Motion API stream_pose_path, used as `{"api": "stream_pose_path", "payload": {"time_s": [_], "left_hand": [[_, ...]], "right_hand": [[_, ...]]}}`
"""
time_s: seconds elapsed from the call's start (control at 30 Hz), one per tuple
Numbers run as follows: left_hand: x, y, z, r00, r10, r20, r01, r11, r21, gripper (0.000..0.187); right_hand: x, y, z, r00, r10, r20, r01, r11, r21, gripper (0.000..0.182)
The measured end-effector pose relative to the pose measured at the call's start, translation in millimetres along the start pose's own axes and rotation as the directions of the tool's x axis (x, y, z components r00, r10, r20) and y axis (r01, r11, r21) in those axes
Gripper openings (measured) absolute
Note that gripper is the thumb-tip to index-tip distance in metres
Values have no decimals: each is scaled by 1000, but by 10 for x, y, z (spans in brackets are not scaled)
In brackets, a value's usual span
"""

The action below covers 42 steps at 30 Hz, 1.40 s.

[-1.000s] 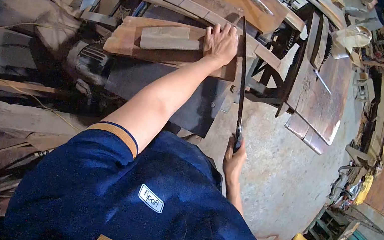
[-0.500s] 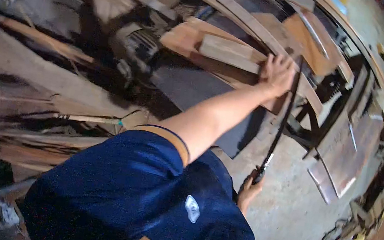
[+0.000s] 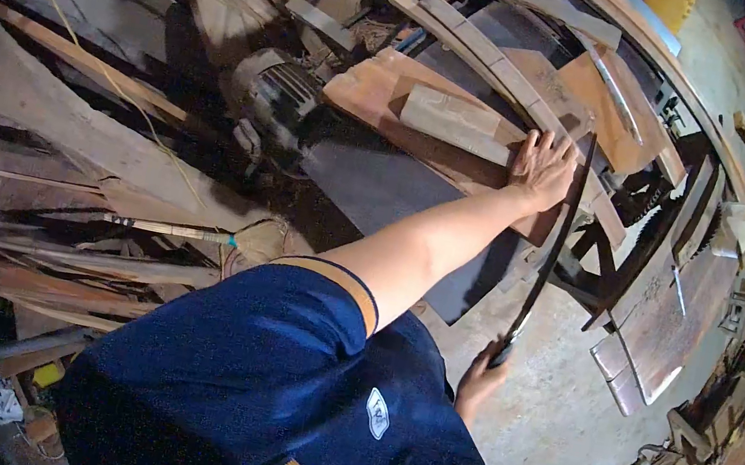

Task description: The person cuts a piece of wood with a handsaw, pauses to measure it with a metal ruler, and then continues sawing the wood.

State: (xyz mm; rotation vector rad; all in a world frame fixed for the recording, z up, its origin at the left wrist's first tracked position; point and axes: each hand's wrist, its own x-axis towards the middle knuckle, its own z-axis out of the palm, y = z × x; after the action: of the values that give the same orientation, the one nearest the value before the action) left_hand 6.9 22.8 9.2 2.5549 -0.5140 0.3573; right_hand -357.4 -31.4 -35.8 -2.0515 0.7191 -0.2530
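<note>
My left hand presses down on the right end of a pale wooden block, fingers curled over it. Under the block lies a wide reddish-brown board. In my right hand, low and close to my body, is the dark handle of a handsaw. Its long thin blade, seen nearly edge-on, runs away from me up to the right side of my left hand. Where the blade passes the board's end, the two overlap in this view.
A motor sits left of the board, beside a dark flat panel. Curved wooden strips and an orange-brown board lie beyond. Loose timber covers the left side. Further pieces rest on the concrete floor at right.
The view has shifted slightly, so the wood and my left hand appear a little lower and further right. Both hands keep their holds; the saw handle sits slightly lower in view.
</note>
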Motion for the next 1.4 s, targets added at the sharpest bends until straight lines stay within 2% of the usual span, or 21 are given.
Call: {"api": "stream_pose_path", "payload": {"time_s": [0.07,0.13,0.2,0.33,0.43,0.5,0.6,0.63,0.67,0.73,0.77,0.8,0.9,1.03,1.13,1.17,1.2,1.27,1.33,1.37,1.4], "left_hand": [[-16,-35,197,991,31,-130,-23,998,59,36],[0,-44,115,999,41,-32,-41,999,3,34],[15,5,74,1000,-16,-13,16,1000,-18,31],[2,-15,-76,998,22,51,-23,1000,9,31],[-112,-140,-125,995,80,59,-78,997,-24,37],[-246,-272,-220,979,204,8,-204,979,-2,53],[-476,-520,-395,975,208,-72,-201,975,92,64],[-510,-497,-692,984,102,145,-121,984,128,71],[-565,-584,-704,988,89,130,-107,984,142,71],[-669,-702,-731,970,126,207,-166,967,192,77],[-676,-710,-714,954,74,291,-140,967,212,81],[-687,-689,-708,959,63,277,-128,967,222,81],[-749,-595,-653,953,-28,302,-55,963,265,83],[-808,-542,-636,957,-55,283,-27,960,278,85],[-808,-487,-629,953,-89,290,-2,954,301,88],[-799,-478,-623,954,-106,281,18,954,299,89],[-805,-471,-614,954,-123,272,38,954,297,90],[-823,-467,-603,957,-120,264,36,953,302,90],[-840,-479,-567,970,-107,218,31,945,325,90],[-857,-482,-535,984,-85,159,26,940,340,82],[-874,-472,-503,983,-79,166,18,941,337,82]], "right_hand": [[-98,-158,36,996,-74,-58,73,997,-6,28],[181,-492,139,998,15,-64,-13,999,31,28],[617,-609,283,995,-83,-50,87,993,81,27],[1040,-691,356,997,-69,-30,70,997,33,28],[1094,-530,340,998,-59,27,58,997,47,29],[1135,-426,360,997,-27,67,21,996,92,31],[1159,-315,436,996,-74,48,66,987,147,32],[1177,-255,474,994,-91,61,81,985,154,32],[1192,-197,507,995,-90,48,81,983,167,32],[1224,-172,518,993,-109,46,99,977,187,33],[1239,-151,506,993,-93,73,78,980,186,32],[1255,-143,491,992,-75,100,56,982,182,31],[1316,-105,423,981,-148,122,120,969,214,31],[1406,-92,315,965,-196,172,145,952,268,33],[1473,-14,295,965,-164,206,113,964,241,34],[1480,16,355,952,-285,115,249,934,254,25],[1466,-35,331,946,-302,114,265,929,259,25],[1387,-166,255,969,-132,208,63,950,305,26],[1365,-255,197,973,-146,178,99,963,249,30],[1306,-377,123,978,-160,131,132,971,200,35],[1240,-468,72,982,-172,83,158,977,146,40]]}}
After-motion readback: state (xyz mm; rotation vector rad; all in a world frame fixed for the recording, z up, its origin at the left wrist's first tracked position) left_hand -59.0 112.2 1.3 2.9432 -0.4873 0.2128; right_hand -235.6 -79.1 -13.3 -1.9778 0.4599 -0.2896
